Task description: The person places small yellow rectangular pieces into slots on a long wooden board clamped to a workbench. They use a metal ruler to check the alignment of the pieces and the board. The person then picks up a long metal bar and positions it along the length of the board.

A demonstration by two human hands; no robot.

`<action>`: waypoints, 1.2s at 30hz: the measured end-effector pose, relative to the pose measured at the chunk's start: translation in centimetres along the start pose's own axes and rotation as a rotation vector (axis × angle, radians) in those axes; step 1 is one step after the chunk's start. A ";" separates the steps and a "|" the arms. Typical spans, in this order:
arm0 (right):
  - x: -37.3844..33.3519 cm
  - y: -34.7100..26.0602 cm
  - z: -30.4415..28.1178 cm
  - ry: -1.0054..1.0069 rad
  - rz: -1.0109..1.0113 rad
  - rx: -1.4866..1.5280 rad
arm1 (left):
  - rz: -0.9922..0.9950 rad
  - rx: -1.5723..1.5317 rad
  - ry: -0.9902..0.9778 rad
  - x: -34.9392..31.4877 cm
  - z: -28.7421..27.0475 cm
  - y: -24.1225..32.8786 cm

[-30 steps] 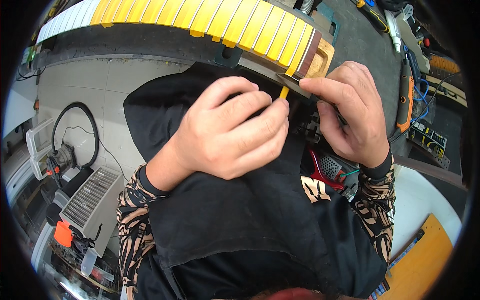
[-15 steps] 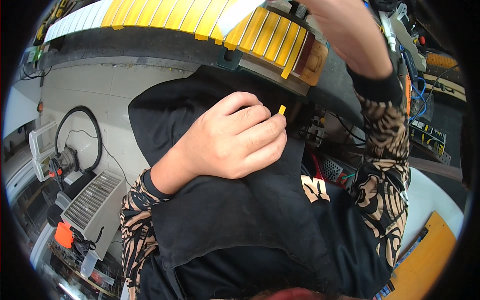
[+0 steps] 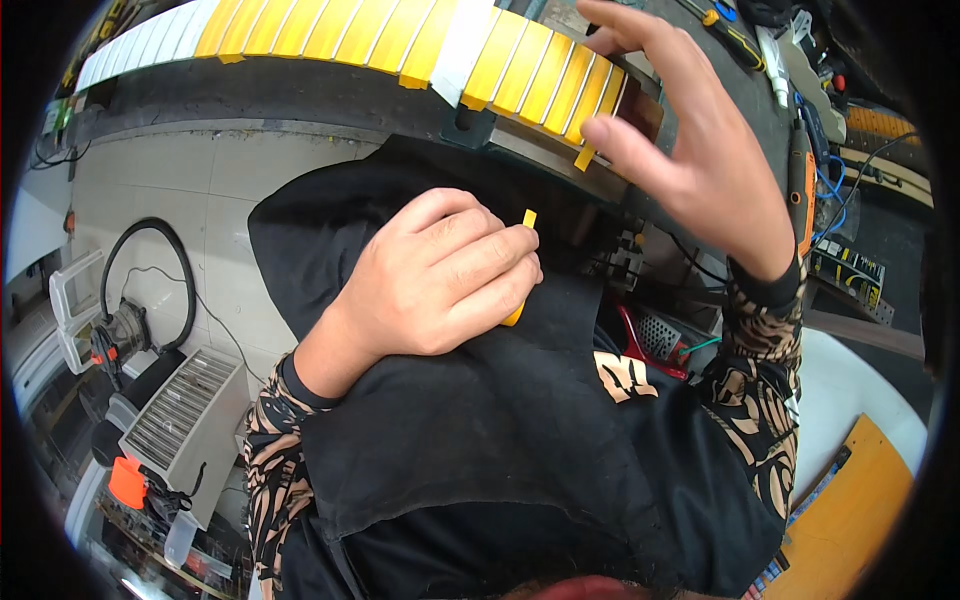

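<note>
A guitar neck point(image 3: 350, 38) lies across the bench, its fretboard covered with yellow tape between the metal frets and pale strips toward the far left. One yellow tape end point(image 3: 585, 158) hangs off the near edge at the right. A white strip point(image 3: 464, 50) crosses the board. Over the neck's right end is my right hand point(image 3: 705, 160), thumb and fingers apart and holding nothing; its thumb overlaps the last taped frets. My left hand point(image 3: 435, 270) is closed in front of my black apron around a roll of yellow tape point(image 3: 514, 317), mostly hidden, with a short tab sticking out above the fingers.
The neck rests on a dark bench with a wooden block point(image 3: 645, 110) and a green clamp base point(image 3: 468, 128) beneath. A screwdriver point(image 3: 735, 38) and a white tube point(image 3: 773, 65) lie to the right. On the floor at left stand a vacuum-like machine with black hose point(image 3: 190, 260) and a slatted box point(image 3: 185, 410).
My right hand has come back toward me and spread its fingers at the neck's right end. The white strip now lies across the board. My left hand moved slightly left.
</note>
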State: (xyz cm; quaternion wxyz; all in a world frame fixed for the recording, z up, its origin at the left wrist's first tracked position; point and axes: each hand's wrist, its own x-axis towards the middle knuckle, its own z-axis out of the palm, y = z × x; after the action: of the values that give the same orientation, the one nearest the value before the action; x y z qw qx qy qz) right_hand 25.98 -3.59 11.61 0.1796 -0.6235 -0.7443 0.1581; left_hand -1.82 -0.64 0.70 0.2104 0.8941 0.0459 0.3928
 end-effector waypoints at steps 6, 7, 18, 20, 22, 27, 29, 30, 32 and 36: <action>-2.9 1.2 1.1 0.183 -0.183 -0.157 | 0.024 -0.052 -0.039 1.0 0.2 -0.4; -3.0 1.1 1.2 0.224 -0.209 -0.166 | 0.030 -0.052 -0.039 1.1 0.2 -0.4; -1.8 -0.7 2.8 0.305 -0.284 -0.565 | 0.018 -0.007 0.018 0.9 -0.1 -0.1; -2.2 -0.5 2.7 0.276 -0.285 -0.571 | 0.011 -0.010 0.036 0.8 -0.2 -0.1; -2.0 -0.5 2.9 0.285 -0.287 -0.548 | 0.033 -0.006 0.051 0.8 -0.5 -0.1; 0.9 -1.2 3.2 0.452 -0.326 -0.397 | 0.150 0.051 0.194 1.8 -0.5 -0.2; 0.9 -1.5 2.2 0.431 -0.299 -0.299 | 0.197 0.115 0.214 2.3 -0.6 0.0; -0.5 -1.5 0.6 0.309 -0.244 -0.194 | 0.213 0.157 0.245 2.5 -0.6 0.1; -2.7 -1.6 -0.9 0.113 -0.173 0.025 | 0.205 0.192 0.242 2.9 -0.6 0.2; -5.7 -0.1 0.2 0.020 -0.120 0.319 | 0.217 0.189 0.219 3.8 -0.1 -0.1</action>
State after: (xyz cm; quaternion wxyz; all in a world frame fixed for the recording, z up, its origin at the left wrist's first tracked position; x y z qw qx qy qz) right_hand 26.72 -9.27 11.11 0.2928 -0.5430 -0.7438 0.2572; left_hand 0.69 0.41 3.34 0.0752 0.8614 0.0085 0.5023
